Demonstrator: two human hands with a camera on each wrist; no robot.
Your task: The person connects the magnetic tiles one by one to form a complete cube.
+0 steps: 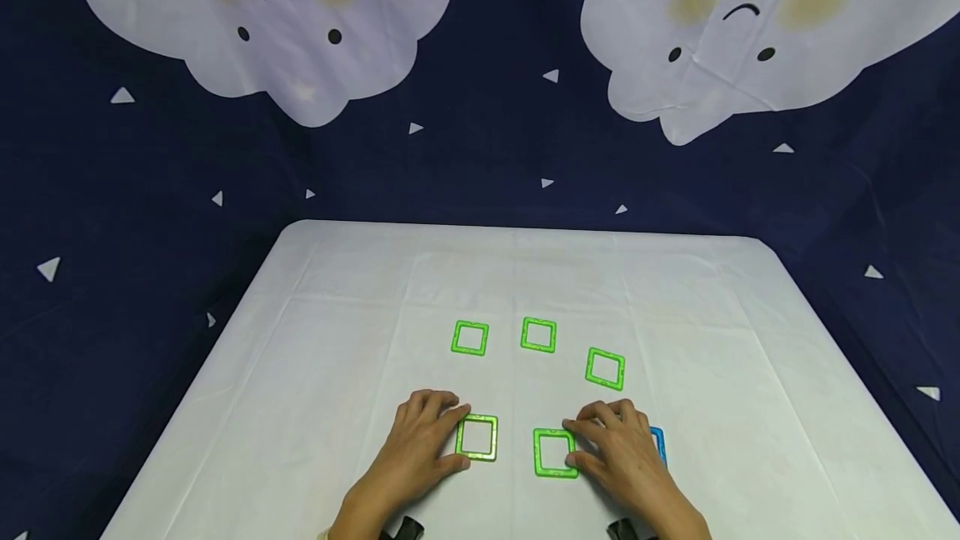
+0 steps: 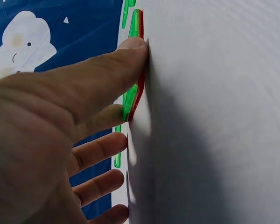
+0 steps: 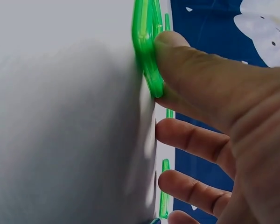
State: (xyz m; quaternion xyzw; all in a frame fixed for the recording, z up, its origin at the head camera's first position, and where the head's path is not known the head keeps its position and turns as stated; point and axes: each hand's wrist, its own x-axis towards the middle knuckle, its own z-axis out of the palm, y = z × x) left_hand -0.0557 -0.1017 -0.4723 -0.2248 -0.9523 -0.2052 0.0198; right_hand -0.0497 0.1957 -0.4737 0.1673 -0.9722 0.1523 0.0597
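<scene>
Left tile, hollow square, green above red; right tile, hollow square, green; both on or just over the white tabletop, each before its hand; left hand and right hand, each pinching its tile, thumb to forefinger; presumably light, stiff, smooth plastic, slightly slippery, hardly fragile; best held by opposite outer edges.

Clock centred on the right-hand frame, 12 = far table edge: left-hand frame at 9, stacked on a 2nd frame; 3 loose frames at 11, 12 and 1; part-hidden frame at 3, past the right hand. Left hand touches its frame from 9, right hand touches its own from 3. All frames on the table, backdrop cloth beyond at 12.
</scene>
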